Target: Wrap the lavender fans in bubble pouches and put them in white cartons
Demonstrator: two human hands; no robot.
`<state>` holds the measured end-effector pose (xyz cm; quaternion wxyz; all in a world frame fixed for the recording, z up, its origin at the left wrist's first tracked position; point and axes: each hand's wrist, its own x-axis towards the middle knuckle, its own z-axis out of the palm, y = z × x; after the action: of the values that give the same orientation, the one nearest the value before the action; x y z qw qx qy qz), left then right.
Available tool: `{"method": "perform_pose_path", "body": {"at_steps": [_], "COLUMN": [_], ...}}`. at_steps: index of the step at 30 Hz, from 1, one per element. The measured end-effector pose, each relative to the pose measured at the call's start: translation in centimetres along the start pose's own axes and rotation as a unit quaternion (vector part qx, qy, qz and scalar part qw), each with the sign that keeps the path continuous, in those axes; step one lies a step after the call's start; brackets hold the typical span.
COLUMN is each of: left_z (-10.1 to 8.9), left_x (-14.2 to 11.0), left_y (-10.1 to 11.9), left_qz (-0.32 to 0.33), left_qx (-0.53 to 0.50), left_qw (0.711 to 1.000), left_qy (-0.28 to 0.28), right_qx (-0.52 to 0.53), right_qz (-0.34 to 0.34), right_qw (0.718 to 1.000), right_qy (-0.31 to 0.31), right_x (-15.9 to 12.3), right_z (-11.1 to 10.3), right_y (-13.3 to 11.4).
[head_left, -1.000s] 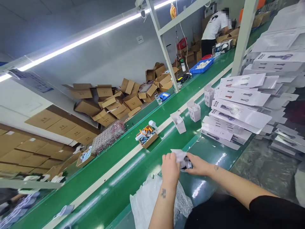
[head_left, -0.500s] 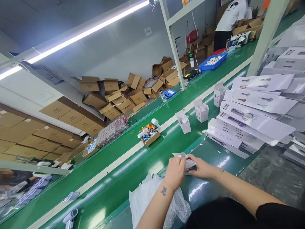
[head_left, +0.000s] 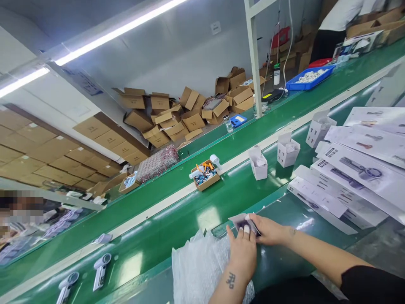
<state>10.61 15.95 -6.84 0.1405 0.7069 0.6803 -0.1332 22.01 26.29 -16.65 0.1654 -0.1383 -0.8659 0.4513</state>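
Both of my hands meet over the near green bench, closed on a small white packet with a dark item inside [head_left: 243, 221]. My left hand [head_left: 243, 252] lies on top of the packet, its fingers pressed against it. My right hand [head_left: 268, 230] grips the packet from the right side. Below my left wrist lies a crumpled sheet of clear bubble wrap [head_left: 199, 270].
The green conveyor belt [head_left: 177, 211] carries three small open white boxes [head_left: 287, 150] and white devices [head_left: 101, 266] at the lower left. Flat white printed cartons [head_left: 354, 177] are stacked at the right. A cardboard tray of small parts [head_left: 205, 175] sits on the far belt. Another person stands at far right.
The camera has swung left and down. My hands have stayed on the packet and pressed it lower toward the bench. White devices have come into view on the belt at lower left.
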Motion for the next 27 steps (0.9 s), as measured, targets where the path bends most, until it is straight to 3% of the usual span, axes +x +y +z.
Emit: {"method": "perform_pose_path", "body": {"at_steps": [3, 6, 9, 11, 14, 17, 19, 21, 27], "left_z": [0.0, 0.0, 1.6, 4.1, 9.2, 14.1, 16.4, 17.9, 19.3], "left_x": [-0.1, -1.1, -3.6, -5.6, -7.9, -8.9, -8.9, -8.5, -7.1], "left_y": [0.1, -1.0, -2.5, -3.2, -2.9, -1.7, -1.2, -1.4, -2.8], "left_qz": [-0.006, -0.008, -0.054, -0.107, -0.182, -0.178, -0.150, -0.140, -0.193], "left_qx": [-0.029, -0.109, -0.200, -0.286, -0.364, -0.287, -0.211, -0.155, -0.083], "left_qw": [1.000, 0.988, 0.959, 0.937, 0.911, 0.941, 0.965, 0.977, 0.977], "left_qy": [0.004, 0.111, 0.193, 0.171, 0.072, -0.024, -0.047, -0.035, 0.032], "right_qx": [-0.019, -0.011, -0.010, -0.019, -0.022, -0.017, -0.017, -0.018, -0.036], "right_qz": [-0.003, 0.009, 0.049, 0.071, 0.081, 0.080, 0.073, 0.062, 0.037], "right_qw": [0.999, 0.997, 0.998, 0.997, 0.996, 0.996, 0.996, 0.997, 0.988], "right_qy": [-0.049, -0.071, -0.027, 0.002, 0.027, 0.037, 0.045, 0.050, 0.145], "right_x": [1.2, 3.9, 8.2, 11.4, 15.5, 17.7, 18.0, 17.5, 12.3], "right_z": [-1.8, -4.3, -6.8, -7.8, -8.0, -6.9, -6.1, -5.3, -2.6], "right_y": [0.2, 0.5, 1.7, 2.9, 5.0, 6.5, 7.0, 7.1, 6.4]}}
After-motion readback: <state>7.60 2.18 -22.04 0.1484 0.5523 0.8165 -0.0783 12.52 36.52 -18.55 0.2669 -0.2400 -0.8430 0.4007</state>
